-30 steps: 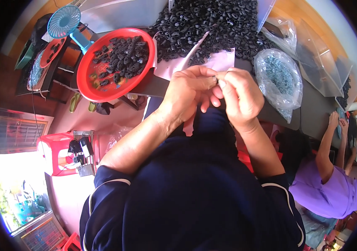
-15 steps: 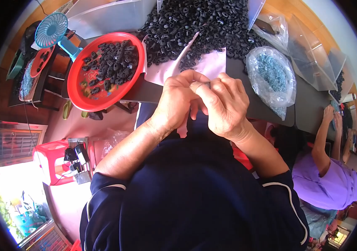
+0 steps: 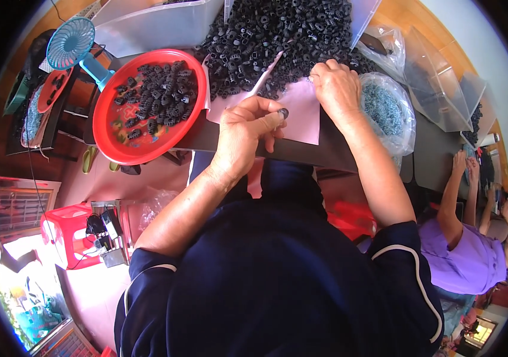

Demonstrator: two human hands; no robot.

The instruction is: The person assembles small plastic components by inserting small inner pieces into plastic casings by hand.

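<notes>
We hold a small black part (image 3: 283,112) in our left hand (image 3: 245,128), the thumb and index finger closed on it while the other fingers curl loosely below. This hand is raised in front of the near edge of a pink sheet (image 3: 301,113), which lies on the dark surface (image 3: 332,153).

Our right hand (image 3: 338,89) reaches farther forward, to the right-hand front of a big pile of black parts (image 3: 278,35). Its fingers are bent and drawn together, tips pointing left; we cannot tell whether they have hold of anything. Our right forearm passes in front of the left edge of a clear plastic bag (image 3: 407,134) filled with small bluish-silver metal pieces (image 3: 381,107).

To the left of our left hand sits a round red basin (image 3: 104,140) with more black parts like the ones in the pile heaped on its patterned bottom. Behind it a turquoise fan (image 3: 70,43) stands at the far left, and a clear plastic bin (image 3: 159,27) rests just beside the pile. Off to our right, a co-worker in a purple top (image 3: 459,256) has both arms stretched toward the surface.
</notes>
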